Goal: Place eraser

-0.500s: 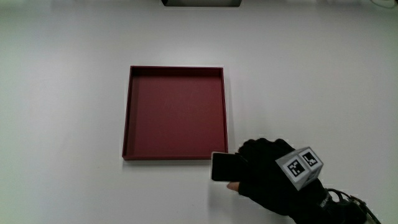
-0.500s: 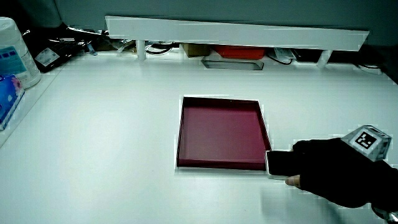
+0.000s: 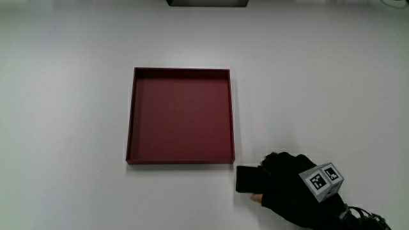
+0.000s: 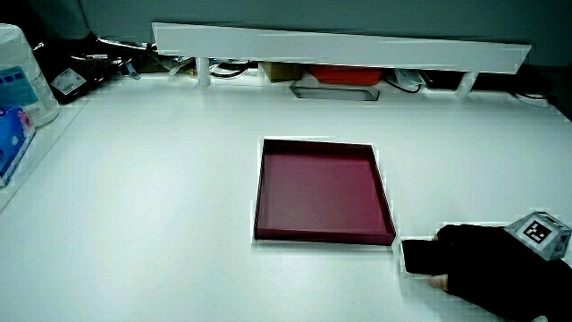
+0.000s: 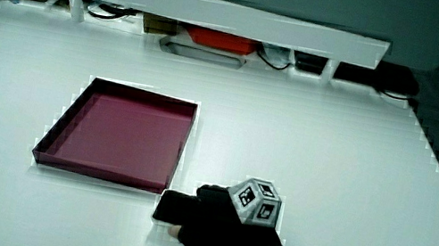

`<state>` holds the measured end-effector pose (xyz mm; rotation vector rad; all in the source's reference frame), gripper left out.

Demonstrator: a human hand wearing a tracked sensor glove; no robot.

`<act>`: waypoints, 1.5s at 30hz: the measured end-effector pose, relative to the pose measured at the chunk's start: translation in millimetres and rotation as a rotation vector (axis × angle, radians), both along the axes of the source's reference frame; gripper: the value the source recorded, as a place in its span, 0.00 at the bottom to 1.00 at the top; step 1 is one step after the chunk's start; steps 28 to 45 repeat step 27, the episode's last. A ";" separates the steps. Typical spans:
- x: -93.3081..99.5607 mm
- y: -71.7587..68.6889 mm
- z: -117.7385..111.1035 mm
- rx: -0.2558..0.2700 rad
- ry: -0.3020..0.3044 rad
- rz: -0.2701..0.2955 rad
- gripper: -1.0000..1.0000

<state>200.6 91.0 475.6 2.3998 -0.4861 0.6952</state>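
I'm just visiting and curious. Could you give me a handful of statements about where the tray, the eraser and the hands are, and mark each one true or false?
1. The red tray has nothing lying in it. True.
2. The dark eraser lies inside the tray. False: it is outside, on the white table, just off the tray's corner nearest the person.
3. The gloved hand has its fingers on the eraser. True: they are closed on one end of it.
4. The hand hovers over the middle of the tray. False: it is beside the tray, nearer to the person.
5. A small patterned cube sits on the back of the glove. True.
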 end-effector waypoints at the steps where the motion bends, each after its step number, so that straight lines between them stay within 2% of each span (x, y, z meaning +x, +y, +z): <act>1: 1.9 1.4 3.6 0.005 -0.001 0.006 0.50; 7: 6.1 4.0 16.0 -0.020 0.015 0.015 0.50; 10: 10.3 6.1 22.5 -0.029 0.002 0.021 0.50; 15: 11.7 6.2 24.7 -0.021 -0.010 0.029 0.50; 22: 13.3 5.9 25.5 -0.036 -0.011 0.034 0.36; 27: 17.9 5.2 27.9 -0.095 -0.050 0.065 0.26; 45: 17.9 5.2 27.9 -0.095 -0.050 0.065 0.26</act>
